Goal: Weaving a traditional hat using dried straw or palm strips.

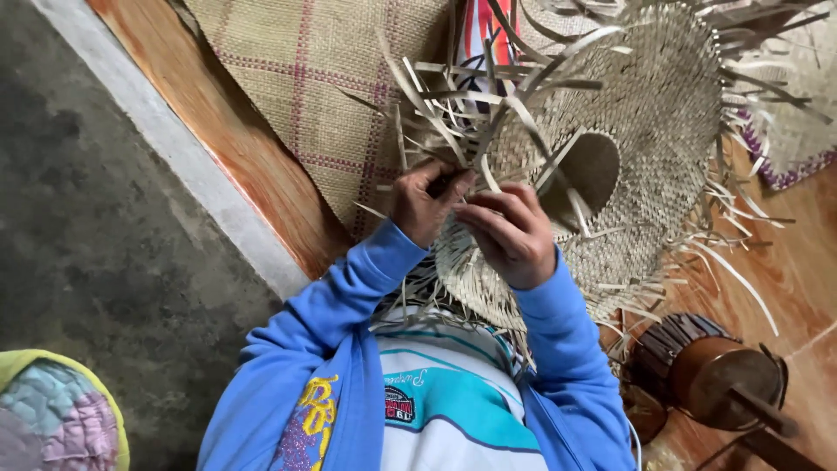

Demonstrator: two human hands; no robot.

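1. Two hands worked at the rim of a half-woven straw hat [645,113]: the left hand [425,202] pinched a strip closed at the brim's edge, and the right hand [514,234] curled around strands just beside it.
2. Crown and most of the brim looked woven; many loose straw strips [453,105] stuck out all round the hat, so the edge seemed unfinished.
3. Behind the hat lay a checked woven mat [305,78]; a brown wooden drum [711,366] stood below it.
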